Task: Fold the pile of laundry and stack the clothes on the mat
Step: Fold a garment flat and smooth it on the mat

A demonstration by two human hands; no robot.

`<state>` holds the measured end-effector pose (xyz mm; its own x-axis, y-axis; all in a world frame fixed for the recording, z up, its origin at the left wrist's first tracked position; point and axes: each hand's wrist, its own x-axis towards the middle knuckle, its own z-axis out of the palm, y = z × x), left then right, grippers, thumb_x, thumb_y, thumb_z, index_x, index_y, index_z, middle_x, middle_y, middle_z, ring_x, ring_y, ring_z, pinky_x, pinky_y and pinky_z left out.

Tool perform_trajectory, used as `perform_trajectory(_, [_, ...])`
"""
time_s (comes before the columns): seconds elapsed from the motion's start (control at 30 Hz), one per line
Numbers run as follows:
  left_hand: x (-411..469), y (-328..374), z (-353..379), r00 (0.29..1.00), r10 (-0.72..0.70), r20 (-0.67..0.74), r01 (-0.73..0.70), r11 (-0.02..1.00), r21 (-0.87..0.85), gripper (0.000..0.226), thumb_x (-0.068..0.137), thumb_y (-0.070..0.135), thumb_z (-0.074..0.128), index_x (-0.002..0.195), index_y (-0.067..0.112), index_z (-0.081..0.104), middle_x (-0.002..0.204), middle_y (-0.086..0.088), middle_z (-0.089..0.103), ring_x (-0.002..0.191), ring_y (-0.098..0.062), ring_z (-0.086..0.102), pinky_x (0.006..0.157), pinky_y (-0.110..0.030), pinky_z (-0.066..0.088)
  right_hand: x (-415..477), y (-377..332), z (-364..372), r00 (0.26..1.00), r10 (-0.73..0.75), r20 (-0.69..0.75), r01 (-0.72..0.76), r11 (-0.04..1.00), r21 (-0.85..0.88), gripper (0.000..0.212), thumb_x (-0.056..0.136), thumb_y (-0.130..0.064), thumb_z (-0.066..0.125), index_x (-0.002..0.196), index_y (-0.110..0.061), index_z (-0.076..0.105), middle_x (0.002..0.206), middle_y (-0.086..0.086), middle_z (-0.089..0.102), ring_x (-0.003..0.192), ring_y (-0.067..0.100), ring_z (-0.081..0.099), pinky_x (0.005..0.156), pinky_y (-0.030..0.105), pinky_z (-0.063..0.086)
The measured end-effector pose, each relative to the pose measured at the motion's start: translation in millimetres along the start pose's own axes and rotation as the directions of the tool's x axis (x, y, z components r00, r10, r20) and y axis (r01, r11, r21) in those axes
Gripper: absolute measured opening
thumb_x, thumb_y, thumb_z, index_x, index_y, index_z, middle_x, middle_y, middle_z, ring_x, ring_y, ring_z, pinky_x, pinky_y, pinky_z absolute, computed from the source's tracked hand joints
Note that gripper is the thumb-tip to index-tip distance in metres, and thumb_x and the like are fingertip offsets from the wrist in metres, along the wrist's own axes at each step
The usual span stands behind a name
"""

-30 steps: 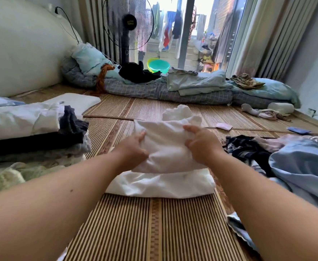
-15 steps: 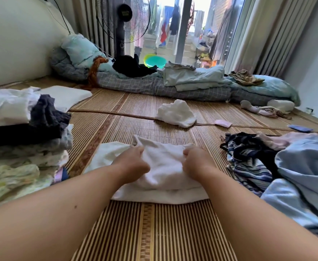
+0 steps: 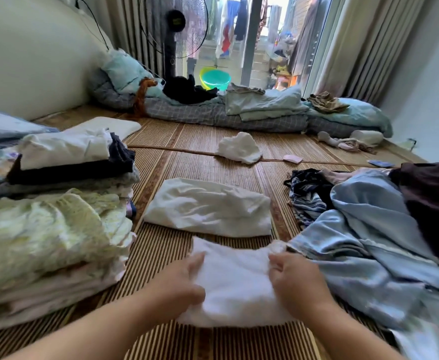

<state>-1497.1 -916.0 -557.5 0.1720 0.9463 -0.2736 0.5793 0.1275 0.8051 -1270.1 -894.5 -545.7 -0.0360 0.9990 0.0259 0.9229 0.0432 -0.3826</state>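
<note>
- You are holding a folded white cloth (image 3: 235, 284) low over the mat (image 3: 161, 341), close in front of you, with both hands on it.
- Your left hand (image 3: 180, 283) is gripping its left edge, thumb over the top and fingers curled in at the side.
- Your right hand (image 3: 297, 280) is pinching the right edge, fingers bent over the top layer; how far they are reaching underneath, you cannot tell from this view.
- The cloth is looking soft, light and limp: it is sagging between your hands and blurring at the edges, so it is likely to slump open if one side is let go.
- You are best off taking it at the two short ends, with fingers beneath all the layers, so that the fold is staying shut while you carry it.
- A second white piece (image 3: 210, 207) is lying flat on the mat just beyond, not touching the one you are holding.
- The folded stack (image 3: 57, 203) is sitting to your left, tall and slightly leaning; a light cloth laid on top is going to need squaring or it may slide.
- The unfolded pile (image 3: 369, 242) is lying to your right, its pale blue fabric just beside your right hand.
- Another crumpled white item (image 3: 239, 151) is lying farther out on the mat.
</note>
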Motion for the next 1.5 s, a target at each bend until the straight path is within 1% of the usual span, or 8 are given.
perform_trajectory(0.17, [-26.6,-14.0,22.4,0.992,-0.104,0.064,0.095,0.988,0.125,0.091,0.067,0.017,0.062,0.152,0.023,0.028,0.146,0.002,0.043,0.122,-0.009,0.051,0.094,-0.012,0.040,-40.2,10.5,17.2,0.974,0.124,0.190,-0.124,0.992,-0.012,0.030,0.091,-0.035,0.053,0.117,-0.023,0.064,0.118,0.004,0.065,0.110,0.023,0.059,0.090,0.031,0.045])
perform_trajectory(0.27, [-8.7,-4.2,6.9,0.984,-0.110,-0.140,0.128,0.983,0.128,0.079,0.079,0.027,0.068,0.150,0.029,0.033,0.148,-0.008,0.030,0.099,-0.004,0.050,0.075,-0.009,0.041,-14.1,5.2,4.5,0.995,0.102,0.008,-0.102,0.993,-0.053,0.042,0.091,-0.046,0.051,0.131,-0.032,0.054,0.136,0.009,0.048,0.126,0.030,0.044,0.104,0.038,0.037])
perform_trajectory(0.53, [108.9,15.5,-45.4,0.948,0.045,-0.316,0.101,0.897,0.430,0.062,0.086,0.039,0.061,0.144,0.031,0.041,0.151,-0.007,0.029,0.138,-0.027,0.031,0.113,-0.041,0.030,124.2,-42.7,25.4,0.954,-0.253,0.161,0.256,0.967,0.006,0.053,0.101,-0.032,0.042,0.151,-0.035,0.026,0.159,0.000,0.027,0.144,0.024,0.026,0.117,0.041,0.023])
perform_trajectory(0.73, [189.8,-2.9,-79.8,0.960,-0.113,-0.257,0.260,0.702,0.663,0.065,0.092,0.070,0.031,0.145,0.035,0.039,0.153,-0.009,0.033,0.139,-0.033,0.031,0.111,-0.051,0.028,212.0,-23.3,50.8,0.971,0.012,0.238,0.052,0.964,-0.261,0.065,0.096,-0.064,0.024,0.153,-0.038,0.009,0.163,0.001,0.010,0.148,0.033,0.009,0.111,0.068,0.007])
perform_trajectory(1.07, [219.7,-5.7,-110.4,0.769,-0.430,-0.473,0.567,0.801,0.193,0.089,0.092,0.025,0.057,0.152,0.003,-0.006,0.152,-0.028,0.023,0.137,-0.043,0.030,0.112,-0.047,0.031,237.2,-28.6,48.3,0.978,0.132,0.162,-0.103,0.979,-0.179,0.046,0.096,-0.051,0.042,0.138,-0.032,0.044,0.155,0.012,0.030,0.147,0.040,0.001,0.112,0.067,0.003])
perform_trajectory(1.2, [219.4,0.0,-129.3,0.799,-0.462,-0.384,0.546,0.826,0.142,0.057,0.088,0.017,0.065,0.135,-0.006,0.043,0.135,-0.025,0.048,0.117,-0.039,0.052,0.095,-0.041,0.045,221.4,-61.7,58.3,0.969,-0.246,0.026,0.247,0.968,-0.044,0.045,0.096,-0.020,0.042,0.141,-0.021,0.045,0.139,0.008,0.051,0.127,0.029,0.046,0.109,0.043,0.035])
perform_trajectory(1.4, [197.4,33.4,-129.9,0.880,-0.437,-0.183,0.399,0.892,-0.213,0.014,0.088,0.013,0.064,0.090,0.000,0.060,0.076,-0.023,0.072,0.074,-0.035,0.071,0.069,-0.040,0.057,221.8,-77.0,64.2,0.942,-0.191,0.275,0.183,0.982,0.054,0.043,0.099,-0.020,0.037,0.142,-0.019,0.044,0.136,0.011,0.053,0.122,0.028,0.051,0.104,0.037,0.040])
perform_trajectory(1.5, [203.8,78.1,-107.6,0.956,-0.268,-0.118,0.239,0.947,-0.214,0.013,0.089,0.012,0.059,0.094,0.001,0.060,0.091,-0.020,0.071,0.084,-0.033,0.070,0.081,-0.042,0.057,223.4,-70.6,44.2,0.968,-0.152,0.198,0.020,0.839,0.544,0.036,0.102,-0.036,0.035,0.115,-0.019,0.063,0.103,0.005,0.062,0.092,0.021,0.057,0.076,0.031,0.046])
